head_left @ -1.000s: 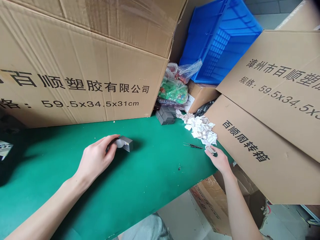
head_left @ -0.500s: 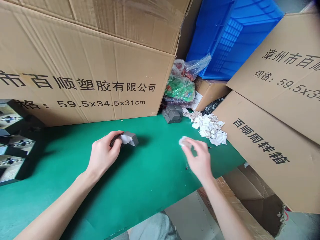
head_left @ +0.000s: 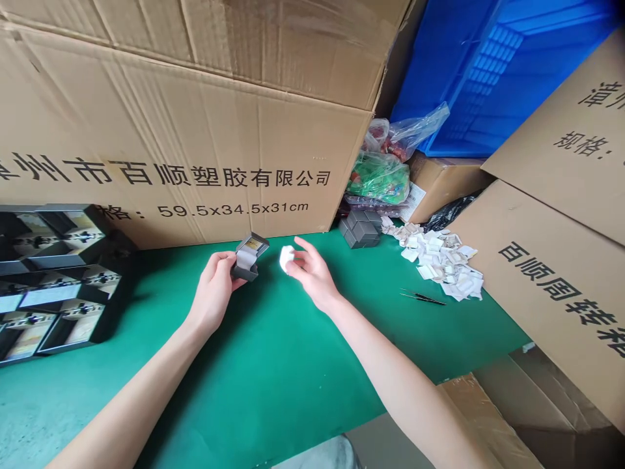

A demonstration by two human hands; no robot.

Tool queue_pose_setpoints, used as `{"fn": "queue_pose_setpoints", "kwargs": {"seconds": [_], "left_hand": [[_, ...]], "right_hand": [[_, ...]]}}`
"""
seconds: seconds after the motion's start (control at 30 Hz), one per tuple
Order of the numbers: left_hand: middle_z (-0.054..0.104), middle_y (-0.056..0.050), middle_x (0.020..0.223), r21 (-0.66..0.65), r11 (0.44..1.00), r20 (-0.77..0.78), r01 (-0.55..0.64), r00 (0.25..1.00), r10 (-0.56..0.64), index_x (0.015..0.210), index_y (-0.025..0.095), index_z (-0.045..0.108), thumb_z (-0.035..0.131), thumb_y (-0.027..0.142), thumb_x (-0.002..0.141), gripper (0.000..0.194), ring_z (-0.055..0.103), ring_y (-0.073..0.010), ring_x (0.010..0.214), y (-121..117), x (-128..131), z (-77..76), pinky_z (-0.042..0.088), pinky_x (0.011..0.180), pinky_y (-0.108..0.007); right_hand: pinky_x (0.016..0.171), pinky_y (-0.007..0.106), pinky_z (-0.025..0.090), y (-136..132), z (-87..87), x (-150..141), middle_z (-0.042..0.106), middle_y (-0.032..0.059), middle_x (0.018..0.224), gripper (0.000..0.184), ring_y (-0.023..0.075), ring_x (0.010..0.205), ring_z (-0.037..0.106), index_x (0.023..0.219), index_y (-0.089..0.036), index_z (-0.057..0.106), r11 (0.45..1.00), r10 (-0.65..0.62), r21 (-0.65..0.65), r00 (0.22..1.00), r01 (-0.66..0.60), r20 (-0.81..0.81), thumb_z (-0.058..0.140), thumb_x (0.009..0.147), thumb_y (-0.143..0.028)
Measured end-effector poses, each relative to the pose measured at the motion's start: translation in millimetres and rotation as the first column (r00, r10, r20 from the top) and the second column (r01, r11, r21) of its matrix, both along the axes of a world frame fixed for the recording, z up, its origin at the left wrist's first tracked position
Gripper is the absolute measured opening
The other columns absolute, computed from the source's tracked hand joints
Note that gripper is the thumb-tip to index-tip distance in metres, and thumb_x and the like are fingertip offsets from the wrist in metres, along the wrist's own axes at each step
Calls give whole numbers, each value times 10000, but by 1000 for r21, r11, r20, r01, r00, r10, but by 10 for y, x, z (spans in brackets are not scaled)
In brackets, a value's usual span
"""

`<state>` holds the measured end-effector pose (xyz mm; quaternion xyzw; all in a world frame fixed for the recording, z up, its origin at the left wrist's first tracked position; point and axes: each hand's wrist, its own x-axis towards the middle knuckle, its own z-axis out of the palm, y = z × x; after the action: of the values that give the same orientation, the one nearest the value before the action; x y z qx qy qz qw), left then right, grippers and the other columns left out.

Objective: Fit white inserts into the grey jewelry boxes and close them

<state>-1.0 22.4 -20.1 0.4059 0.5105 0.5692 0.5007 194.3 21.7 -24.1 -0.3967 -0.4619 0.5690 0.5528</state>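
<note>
My left hand (head_left: 217, 281) is closed on a small dark grey box (head_left: 245, 272) with its lid raised. Pale material shows inside the box, and a picture-like panel lines the lid. Just right of it, my right hand (head_left: 312, 270) pinches a small white folded piece (head_left: 286, 258) between thumb and fingers; what it is made of I cannot tell. The white piece and the box are apart. Several closed grey boxes (head_left: 361, 229) are stacked at the back, beside a heap of white pieces (head_left: 439, 257).
Several opened dark boxes (head_left: 63, 280) stand at the left. Black tweezers (head_left: 424, 298) lie on the green tabletop (head_left: 273, 378). A large carton (head_left: 195, 130) walls the back, another carton (head_left: 551, 260) the right. Plastic bags (head_left: 378, 176) and a blue crate (head_left: 488, 71) sit behind.
The grey box now stands open in my left hand. My right hand has come left from near the heap, bringing the white piece close to the box. The view has shifted left.
</note>
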Motion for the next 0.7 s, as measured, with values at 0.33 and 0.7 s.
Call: {"fn": "queue_pose_setpoints", "kwargs": {"seconds": [0.33,0.7], "left_hand": [[761,-104,929,-92,995,299,42,954,-13,986,160,629,544,264,835,202,732,-266,902,-13,-8,151,557,875,-428],[722,-104,1154,-69,975,394,209,904,-166,1085,181,715,573,287,915,246,672,-265,1068,-59,0,157,565,923,-363]], "right_hand": [[1027,449,507,-10,-9,127,647,80,1200,571,229,1099,644,1240,-220,577,983,185,-14,979,-185,84,817,727,-296],[974,412,538,-142,-23,-17,706,86,1130,417,225,1048,687,1160,-202,606,984,71,144,965,-109,252,751,773,-262]]}}
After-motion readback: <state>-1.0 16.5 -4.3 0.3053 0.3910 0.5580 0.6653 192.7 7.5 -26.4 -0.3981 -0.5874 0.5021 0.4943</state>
